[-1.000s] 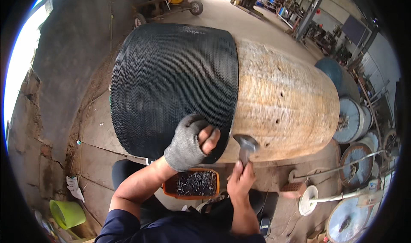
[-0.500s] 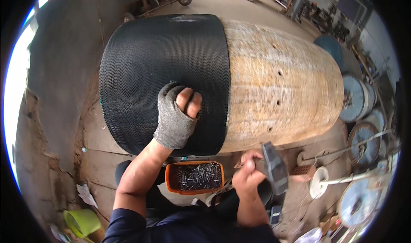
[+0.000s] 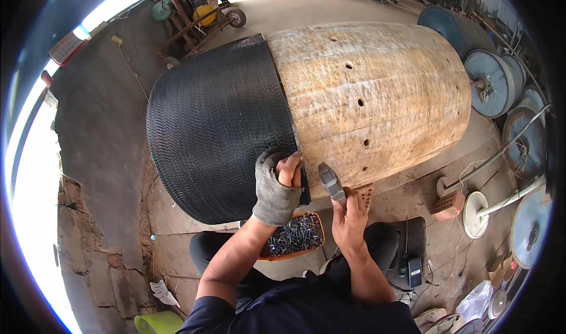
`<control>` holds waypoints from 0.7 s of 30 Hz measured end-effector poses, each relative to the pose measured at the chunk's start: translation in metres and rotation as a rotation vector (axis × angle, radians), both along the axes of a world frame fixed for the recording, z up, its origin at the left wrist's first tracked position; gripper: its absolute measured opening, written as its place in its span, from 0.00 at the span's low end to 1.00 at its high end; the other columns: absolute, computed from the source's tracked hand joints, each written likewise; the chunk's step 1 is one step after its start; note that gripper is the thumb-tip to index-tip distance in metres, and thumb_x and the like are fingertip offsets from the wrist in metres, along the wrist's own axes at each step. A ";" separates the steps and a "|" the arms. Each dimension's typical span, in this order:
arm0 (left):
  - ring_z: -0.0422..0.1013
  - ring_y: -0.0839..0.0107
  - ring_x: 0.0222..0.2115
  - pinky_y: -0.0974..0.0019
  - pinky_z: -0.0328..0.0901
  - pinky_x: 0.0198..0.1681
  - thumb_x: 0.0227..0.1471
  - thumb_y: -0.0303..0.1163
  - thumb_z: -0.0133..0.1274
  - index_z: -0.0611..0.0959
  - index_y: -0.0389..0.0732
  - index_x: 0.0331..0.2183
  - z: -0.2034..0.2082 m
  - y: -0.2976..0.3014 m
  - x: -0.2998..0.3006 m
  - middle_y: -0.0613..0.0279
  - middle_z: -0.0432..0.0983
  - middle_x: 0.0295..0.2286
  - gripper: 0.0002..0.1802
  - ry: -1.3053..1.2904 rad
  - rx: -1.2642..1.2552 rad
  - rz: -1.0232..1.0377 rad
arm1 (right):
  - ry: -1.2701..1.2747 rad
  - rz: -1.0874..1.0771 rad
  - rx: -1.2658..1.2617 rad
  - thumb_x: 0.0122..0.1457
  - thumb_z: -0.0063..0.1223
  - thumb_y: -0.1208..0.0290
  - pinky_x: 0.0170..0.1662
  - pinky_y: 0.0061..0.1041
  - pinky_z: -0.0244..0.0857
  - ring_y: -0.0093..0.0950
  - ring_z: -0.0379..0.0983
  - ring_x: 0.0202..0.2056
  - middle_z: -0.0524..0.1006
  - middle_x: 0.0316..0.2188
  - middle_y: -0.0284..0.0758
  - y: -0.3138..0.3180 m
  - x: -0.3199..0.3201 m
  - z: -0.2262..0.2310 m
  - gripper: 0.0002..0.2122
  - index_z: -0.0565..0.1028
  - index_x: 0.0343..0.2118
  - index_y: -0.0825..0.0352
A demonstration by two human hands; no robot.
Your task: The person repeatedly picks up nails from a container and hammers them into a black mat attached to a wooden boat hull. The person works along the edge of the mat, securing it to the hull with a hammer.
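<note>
A large wooden drum (image 3: 401,92) lies on its side in front of me, its left part wrapped in a black, ribbed covering (image 3: 212,122). My left hand (image 3: 277,187), in a grey glove with some bare fingers, is closed in a pinch at the covering's right edge. What its fingers hold, if anything, is too small to make out. My right hand (image 3: 351,225) grips a hammer (image 3: 331,182), its metal head near the drum's lower side, just right of my left hand. An orange tray (image 3: 289,256) of dark nails (image 3: 299,232) sits below the drum, partly hidden by my left forearm.
Several round flanged spools (image 3: 492,86) stand along the right. A perforated brick (image 3: 448,205) and a white disc on a pole (image 3: 475,215) are on the floor there. A phone-like device (image 3: 415,272) lies right of my knee. A yellow-green bucket (image 3: 159,322) is at lower left.
My left hand has moved right, from the middle of the black covering to its edge. The hammer has come left and up, closer to that hand. The whole view has shifted.
</note>
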State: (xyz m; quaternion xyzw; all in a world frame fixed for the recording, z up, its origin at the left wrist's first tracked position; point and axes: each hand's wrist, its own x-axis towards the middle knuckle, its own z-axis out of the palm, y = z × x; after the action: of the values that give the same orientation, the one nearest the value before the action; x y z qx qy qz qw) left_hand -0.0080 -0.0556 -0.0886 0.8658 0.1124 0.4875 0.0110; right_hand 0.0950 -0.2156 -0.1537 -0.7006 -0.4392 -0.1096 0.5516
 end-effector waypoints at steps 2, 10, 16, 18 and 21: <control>0.71 0.53 0.32 0.50 0.64 0.43 0.46 0.16 0.55 0.74 0.40 0.52 -0.011 -0.003 0.002 0.57 0.76 0.30 0.29 -0.003 -0.047 0.042 | 0.131 0.050 -0.026 0.60 0.58 0.76 0.33 0.41 0.67 0.50 0.72 0.30 0.75 0.31 0.46 -0.004 -0.003 0.000 0.10 0.72 0.43 0.70; 0.67 0.66 0.19 0.59 0.61 0.27 0.42 0.19 0.55 0.73 0.43 0.54 -0.001 0.000 0.003 0.67 0.69 0.20 0.33 0.078 -0.093 0.042 | 0.113 0.030 -0.073 0.63 0.54 0.74 0.31 0.43 0.68 0.52 0.75 0.29 0.76 0.29 0.49 -0.001 -0.009 -0.013 0.11 0.71 0.47 0.71; 0.69 0.58 0.33 0.53 0.63 0.42 0.39 0.21 0.59 0.71 0.38 0.56 -0.011 -0.013 0.022 0.62 0.74 0.30 0.37 0.086 -0.134 0.234 | 0.188 0.069 -0.069 0.66 0.49 0.71 0.30 0.44 0.68 0.54 0.75 0.29 0.76 0.28 0.50 0.006 -0.014 -0.003 0.12 0.69 0.48 0.71; 0.68 0.58 0.34 0.52 0.62 0.42 0.38 0.22 0.59 0.69 0.38 0.57 -0.014 -0.013 0.024 0.61 0.73 0.31 0.41 0.084 -0.138 0.235 | 0.124 0.039 -0.052 0.67 0.47 0.70 0.30 0.44 0.69 0.53 0.75 0.28 0.77 0.28 0.50 0.007 -0.014 -0.002 0.12 0.69 0.48 0.72; 0.68 0.58 0.36 0.51 0.61 0.45 0.38 0.22 0.59 0.66 0.37 0.59 -0.020 -0.011 0.023 0.59 0.73 0.34 0.43 0.121 -0.181 0.263 | 0.151 0.075 -0.259 0.67 0.46 0.71 0.30 0.43 0.69 0.53 0.75 0.27 0.77 0.27 0.50 0.011 -0.008 -0.003 0.12 0.69 0.48 0.73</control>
State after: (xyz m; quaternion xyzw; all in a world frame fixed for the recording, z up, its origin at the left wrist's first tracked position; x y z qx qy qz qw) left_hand 0.0154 -0.0667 -0.1090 0.8669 0.2686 0.4196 0.0181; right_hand 0.0867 -0.2045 -0.1565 -0.7554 -0.4328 0.0215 0.4915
